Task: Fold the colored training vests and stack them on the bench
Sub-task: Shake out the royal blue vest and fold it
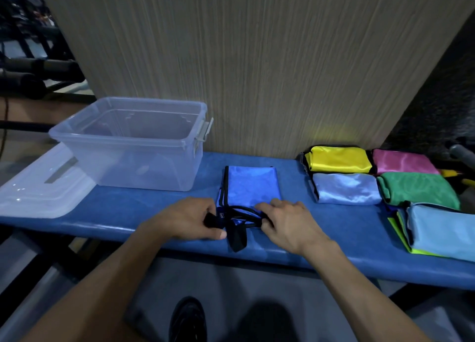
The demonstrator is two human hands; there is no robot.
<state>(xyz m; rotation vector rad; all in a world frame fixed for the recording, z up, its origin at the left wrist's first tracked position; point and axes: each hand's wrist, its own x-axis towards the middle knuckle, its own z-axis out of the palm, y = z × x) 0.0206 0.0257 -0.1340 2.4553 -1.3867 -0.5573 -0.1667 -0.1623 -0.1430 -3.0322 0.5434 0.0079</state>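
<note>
A royal-blue vest (250, 186) with black trim lies partly folded on the blue bench (144, 213), its black straps bunched at the near end. My left hand (187, 218) grips the black strap end on the left. My right hand (288, 223) pinches the trim at the vest's near right corner. Folded vests lie to the right: yellow (339, 159), pink (403, 161), pale blue (347, 187), green (416, 188). Closest of these, another light-blue vest (442, 231) tops a small stack above a lime one.
A clear plastic bin (133, 141) stands empty at the bench's left, its lid (38, 187) lying flat beside it. A wood-grain wall panel (257, 59) backs the bench. My shoes show on the floor below the bench's front edge.
</note>
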